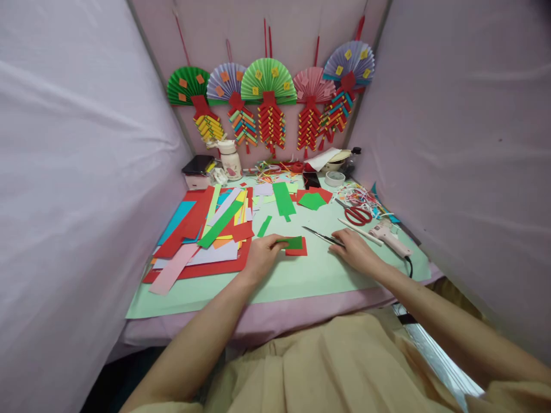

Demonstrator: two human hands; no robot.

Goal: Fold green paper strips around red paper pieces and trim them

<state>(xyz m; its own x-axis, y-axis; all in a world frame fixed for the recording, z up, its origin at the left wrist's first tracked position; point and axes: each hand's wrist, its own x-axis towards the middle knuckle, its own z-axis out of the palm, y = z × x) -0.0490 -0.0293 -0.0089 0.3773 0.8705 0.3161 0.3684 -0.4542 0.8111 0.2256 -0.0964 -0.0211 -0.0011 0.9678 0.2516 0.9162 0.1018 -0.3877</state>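
Note:
Pinched between thumb and fingers of my left hand (263, 252) is a small green paper piece (295, 242). It lies over a red paper piece (297, 252), whose lower and right edges show. My right hand (355, 249) is closed around the rear end of a slim pointed metal blade tool (321, 234). Its tip points left, toward the papers; the fingers hide most of the handle, so its kind is unclear. A narrow green strip (264, 226) lies just beyond my left hand. Farther back is a wider green strip (284, 201).
Coloured paper strips cover a red sheet (232, 265) at left. Red-handled scissors (358, 215), a white stick (359, 231) and a corded glue gun (391, 240) lie at right. Behind stand a bottle (231, 162) and a tape roll (334, 179). Several paper fans (269, 83) hang on the back wall.

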